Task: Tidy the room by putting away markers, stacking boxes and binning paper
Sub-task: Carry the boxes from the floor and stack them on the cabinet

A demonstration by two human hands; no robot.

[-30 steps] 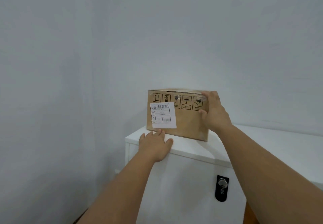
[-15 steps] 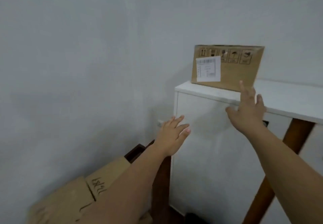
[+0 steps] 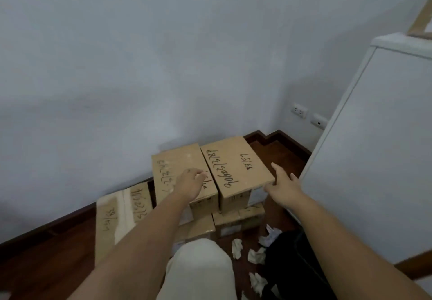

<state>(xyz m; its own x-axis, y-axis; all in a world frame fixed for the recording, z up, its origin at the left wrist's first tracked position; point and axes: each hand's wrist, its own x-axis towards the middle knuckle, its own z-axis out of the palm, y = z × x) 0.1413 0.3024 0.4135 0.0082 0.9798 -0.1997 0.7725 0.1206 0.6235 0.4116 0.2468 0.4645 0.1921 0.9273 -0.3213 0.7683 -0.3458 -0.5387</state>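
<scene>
We have let go of the labelled box [image 3: 420, 22] on the white cabinet [image 3: 374, 147] and turned down to the floor — now our left hand [image 3: 190, 184] lies on one stacked box [image 3: 177, 171], our right hand [image 3: 284, 188] at the corner of its neighbour [image 3: 236, 166].

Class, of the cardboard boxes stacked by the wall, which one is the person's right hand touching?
The top right box, nearest the white cabinet. The right hand meets its near right corner; the left hand rests on its neighbour.
</scene>
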